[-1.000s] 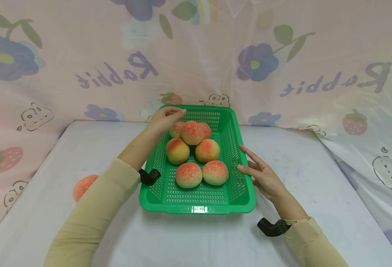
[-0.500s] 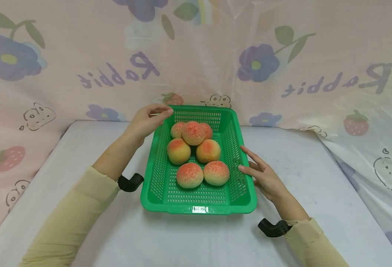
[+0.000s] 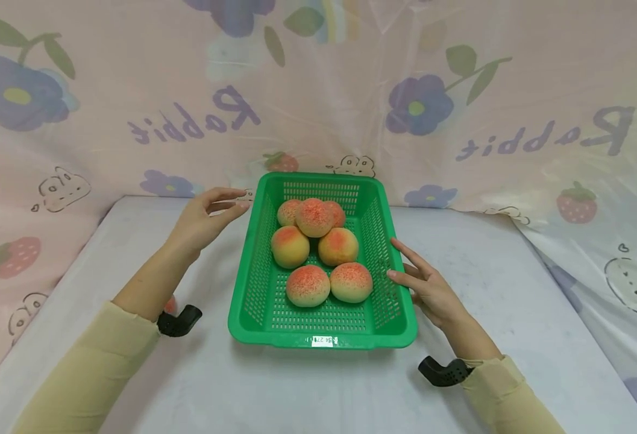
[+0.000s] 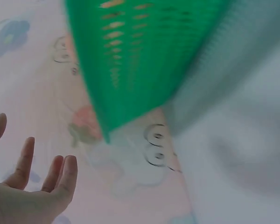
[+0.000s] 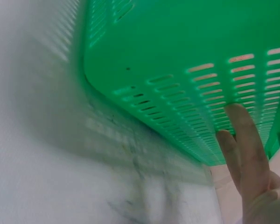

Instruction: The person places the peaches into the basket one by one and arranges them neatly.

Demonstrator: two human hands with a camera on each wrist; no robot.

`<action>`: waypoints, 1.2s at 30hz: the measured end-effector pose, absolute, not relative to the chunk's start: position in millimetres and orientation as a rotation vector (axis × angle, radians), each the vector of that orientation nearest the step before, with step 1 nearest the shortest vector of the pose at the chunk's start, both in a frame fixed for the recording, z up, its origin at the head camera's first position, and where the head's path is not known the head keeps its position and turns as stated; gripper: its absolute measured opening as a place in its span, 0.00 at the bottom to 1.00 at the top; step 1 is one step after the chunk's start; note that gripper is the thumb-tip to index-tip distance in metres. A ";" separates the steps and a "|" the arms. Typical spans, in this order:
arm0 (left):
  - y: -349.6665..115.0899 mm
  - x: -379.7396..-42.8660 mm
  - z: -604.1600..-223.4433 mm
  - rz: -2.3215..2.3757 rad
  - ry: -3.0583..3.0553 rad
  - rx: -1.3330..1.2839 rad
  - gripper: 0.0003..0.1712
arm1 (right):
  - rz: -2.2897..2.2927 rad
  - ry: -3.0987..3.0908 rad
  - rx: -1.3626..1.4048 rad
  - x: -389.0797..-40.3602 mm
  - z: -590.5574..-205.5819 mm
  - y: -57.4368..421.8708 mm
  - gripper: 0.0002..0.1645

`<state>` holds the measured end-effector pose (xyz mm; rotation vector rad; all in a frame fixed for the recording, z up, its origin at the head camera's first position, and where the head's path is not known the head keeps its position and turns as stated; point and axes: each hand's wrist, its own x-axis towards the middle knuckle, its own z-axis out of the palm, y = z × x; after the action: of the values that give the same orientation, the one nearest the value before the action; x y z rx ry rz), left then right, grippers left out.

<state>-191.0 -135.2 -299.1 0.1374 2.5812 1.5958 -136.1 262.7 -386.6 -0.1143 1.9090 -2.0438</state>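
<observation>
A green plastic basket [image 3: 320, 340] stands mid-table with several peaches in it; one peach [image 3: 314, 217] sits atop others at the back. My left hand [image 3: 201, 223] is off the basket's left side, fingers spread and loosely bent, with nothing in them. In the left wrist view, the same hand [image 4: 42, 186] appears apart from the blurred basket wall. My right hand [image 3: 432, 292] holds the basket's right rim, thumb over the edge. Its fingers [image 5: 249, 149] touch the slotted outer wall in the right wrist view. Another peach [image 3: 170, 305] is mostly hidden behind my left wrist.
A white cloth [image 3: 318, 392] covers the table. Behind it hangs a pink curtain [image 3: 318, 78] printed with flowers, strawberries and rabbits. Black wrist cameras, left [image 3: 179, 320] and right [image 3: 444, 371], jut from both sleeves.
My left hand has moved from above the basket's back left corner out to the left and slightly down. The right hand and basket stay in place.
</observation>
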 end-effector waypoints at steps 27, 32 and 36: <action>-219.1 -142.5 -341.2 1.359 2.717 0.090 0.37 | -2.070 1.908 -0.103 -136.2 -389.3 260.8 0.42; -238.2 -136.1 -349.8 1.320 2.711 0.136 0.35 | -2.071 1.904 -0.105 -136.5 -389.4 260.8 0.42; -253.3 -133.9 -357.6 1.261 2.659 0.113 0.37 | -2.070 1.907 -0.108 -136.6 -390.3 260.6 0.42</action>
<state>-133.9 -253.3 -357.6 0.1132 2.6586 1.2612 -136.6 260.6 -390.3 -0.1084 1.9071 -2.0698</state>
